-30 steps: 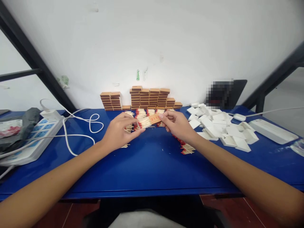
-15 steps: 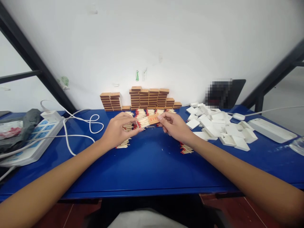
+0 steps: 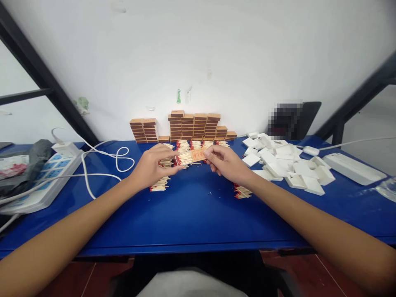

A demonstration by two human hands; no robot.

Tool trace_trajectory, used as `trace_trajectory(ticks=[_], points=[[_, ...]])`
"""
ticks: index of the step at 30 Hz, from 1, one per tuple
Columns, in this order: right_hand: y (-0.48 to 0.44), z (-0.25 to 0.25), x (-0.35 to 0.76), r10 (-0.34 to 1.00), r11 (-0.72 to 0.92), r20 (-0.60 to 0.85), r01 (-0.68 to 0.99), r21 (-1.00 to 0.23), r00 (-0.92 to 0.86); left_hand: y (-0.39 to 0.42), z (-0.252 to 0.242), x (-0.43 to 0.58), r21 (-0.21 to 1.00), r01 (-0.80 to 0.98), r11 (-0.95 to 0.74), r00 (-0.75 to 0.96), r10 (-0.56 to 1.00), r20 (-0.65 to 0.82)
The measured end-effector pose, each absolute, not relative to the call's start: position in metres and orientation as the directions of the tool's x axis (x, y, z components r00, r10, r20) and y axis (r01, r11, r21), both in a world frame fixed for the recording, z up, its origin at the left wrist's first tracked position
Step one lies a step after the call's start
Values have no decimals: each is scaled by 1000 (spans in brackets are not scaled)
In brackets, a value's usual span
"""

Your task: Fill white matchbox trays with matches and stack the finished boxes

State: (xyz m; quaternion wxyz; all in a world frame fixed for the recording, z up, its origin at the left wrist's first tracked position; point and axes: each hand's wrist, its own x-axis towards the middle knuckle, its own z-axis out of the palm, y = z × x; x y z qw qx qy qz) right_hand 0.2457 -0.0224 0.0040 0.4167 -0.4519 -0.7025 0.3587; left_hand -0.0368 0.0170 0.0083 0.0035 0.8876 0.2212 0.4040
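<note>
Between my hands is a half-open matchbox held above the blue desk. My left hand (image 3: 153,165) pinches the outer end of its white inner tray (image 3: 184,159), which is full of red-tipped matches. The orange printed sleeve (image 3: 198,155) covers the tray's other end, gripped between the thumb and fingers of my right hand (image 3: 224,163). Loose matches (image 3: 159,184) lie in a bundle below my left hand, partly hidden by it. Another small bundle of matches (image 3: 242,191) rests below my right wrist. More match bundles (image 3: 183,145) line up behind the held box.
Stacked matchboxes (image 3: 193,128) stand along the wall. A heap of white empty trays (image 3: 278,161) spreads at the right, beside a white oblong case (image 3: 354,168) and a dark tablet-like panel (image 3: 311,119). A power strip (image 3: 58,181) with looping white cables (image 3: 86,165) occupies the left.
The matchbox and both hands have shifted very slightly left. The view has tilted a little. Both hands keep their hold, with the tray still partly out of the sleeve.
</note>
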Motion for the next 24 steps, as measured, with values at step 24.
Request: trace_trajectory(ticks=[24], points=[[-31, 4, 235, 939, 260, 203, 188, -947, -276, 2, 6, -28, 380, 387, -840, 503, 537, 677]])
